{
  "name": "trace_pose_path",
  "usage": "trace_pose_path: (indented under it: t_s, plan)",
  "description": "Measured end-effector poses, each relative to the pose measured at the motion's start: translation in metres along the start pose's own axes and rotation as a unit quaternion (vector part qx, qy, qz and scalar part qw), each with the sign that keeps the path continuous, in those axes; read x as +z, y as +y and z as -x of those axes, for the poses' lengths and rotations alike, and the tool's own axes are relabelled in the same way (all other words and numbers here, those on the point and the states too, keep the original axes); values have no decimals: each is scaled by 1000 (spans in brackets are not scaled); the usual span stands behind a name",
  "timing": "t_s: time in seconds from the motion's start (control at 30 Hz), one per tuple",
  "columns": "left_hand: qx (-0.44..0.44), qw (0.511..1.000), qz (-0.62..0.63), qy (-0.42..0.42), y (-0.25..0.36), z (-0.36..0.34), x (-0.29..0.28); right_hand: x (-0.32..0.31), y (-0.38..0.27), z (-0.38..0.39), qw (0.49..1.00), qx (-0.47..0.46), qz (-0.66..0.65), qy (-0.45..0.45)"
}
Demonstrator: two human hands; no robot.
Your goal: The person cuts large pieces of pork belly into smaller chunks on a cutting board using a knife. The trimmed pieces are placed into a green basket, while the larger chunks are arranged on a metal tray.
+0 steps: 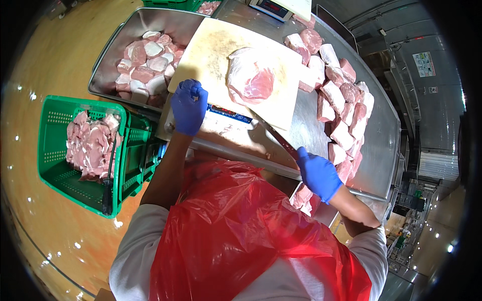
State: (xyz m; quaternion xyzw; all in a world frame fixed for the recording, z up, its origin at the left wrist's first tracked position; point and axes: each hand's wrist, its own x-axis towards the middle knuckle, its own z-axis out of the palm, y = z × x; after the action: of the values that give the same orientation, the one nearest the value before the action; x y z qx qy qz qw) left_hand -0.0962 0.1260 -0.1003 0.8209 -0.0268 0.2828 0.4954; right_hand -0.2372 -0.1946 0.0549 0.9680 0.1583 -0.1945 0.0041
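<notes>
Two hands: both mine, both in blue gloves, over the steel surface (374,135).
Meat slab: one flat pink-and-white piece (251,75) lies in the middle of the pale cutting board (211,47), fat rim around a redder centre.
Right hand: my right hand (318,174) is clenched around the handle of a knife (281,140); the blade points up and left toward the board's near right corner, well short of the slab.
Left hand: my left hand (189,107) is curled loosely at the board's near left edge, resting on the scale (228,118) under the board; I cannot tell whether it grips anything.
Right of the board: a row of cut meat chunks (341,100) crowds the surface from far edge to near edge.
Left of the board: a steel tray (125,45) filled with more chunks (145,65).
Below the tray: a green crate (80,155) on the floor holds thin slices.
Open room: a bare strip of surface between the board and the chunks, where the knife lies.
Near edge: my red plastic apron (226,231) presses against it.
</notes>
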Motion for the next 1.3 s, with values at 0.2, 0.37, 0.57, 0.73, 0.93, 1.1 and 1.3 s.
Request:
trace_pose_path:
  t_s: [0.2,0.37,0.57,0.73,0.93,1.1,1.3]
  plan:
    - [-11,998,-11,-57,57,22,32,-17,-43,-42,986,45,-72,141]
    - [-31,996,-44,-75,34,24,45,-4,-88,-136,978,0,-81,194]
    - [-47,997,-11,-58,24,25,33,20,-66,-142,993,1,-20,118]
    - [0,993,-100,64,-23,27,-31,11,10,-41,998,-9,54,10]
    - [-125,874,-456,112,-115,24,-259,35,41,17,957,32,-201,205]
    - [-49,930,-361,54,-37,-45,-206,38,11,-45,790,117,-507,323]
    - [-153,967,124,-162,-12,-110,-37,33,19,-106,636,33,-704,313]
